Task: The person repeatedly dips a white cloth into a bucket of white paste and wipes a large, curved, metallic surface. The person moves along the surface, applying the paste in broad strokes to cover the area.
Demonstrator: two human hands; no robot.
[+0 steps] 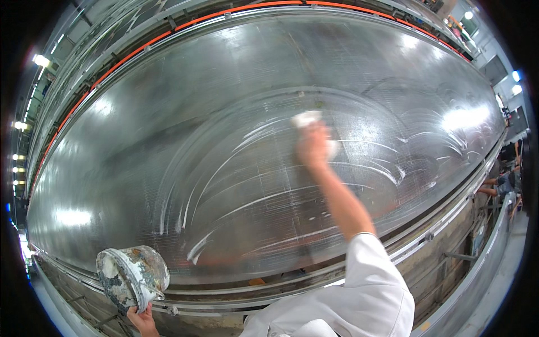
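My right hand (313,145), blurred by motion, presses a white cloth or pad (306,118) onto a wide, shiny metal surface (168,139). Curved white streaks of a wet or pasty substance (252,200) arc across the metal around that hand. At the lower left, my left hand (142,321) grips the rim of a round bucket (147,267) caked with dried grey and white residue. The bucket is tilted over the near edge of the surface. Its contents cannot be made out.
An orange strip (139,52) runs along the far rail. A metal rail (219,304) borders the near edge, with a stained trough wall (442,263) below it at right. Another person (503,183) is at the far right. Bright lamps reflect in the metal.
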